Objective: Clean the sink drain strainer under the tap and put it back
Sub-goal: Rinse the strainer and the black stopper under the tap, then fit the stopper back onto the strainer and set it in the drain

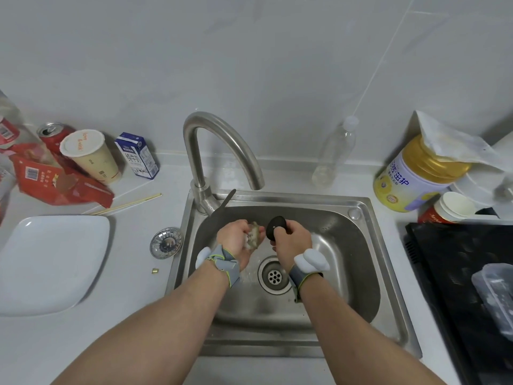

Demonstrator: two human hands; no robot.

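Note:
The steel sink (369, 245) sits under a curved tap (219, 129). Its drain hole (274, 277) is uncovered. A round metal strainer basket (166, 243) lies on the counter just left of the sink rim. Over the basin, below the spout, my left hand (234, 241) grips a beige-grey scrubbing wad (254, 236). Right beside it my right hand (293, 240) pinches a small black round stopper piece (275, 225). The wad and the black piece are close, nearly touching. I cannot tell whether water is running.
A white square plate (52, 262), chopsticks (127, 203), a tiny brass part (155, 271), red wrappers, a paper cup and a milk carton (137, 155) crowd the left counter. An empty bottle (334, 154), a yellow tin (408, 182) and a black cooktop (455, 273) are on the right.

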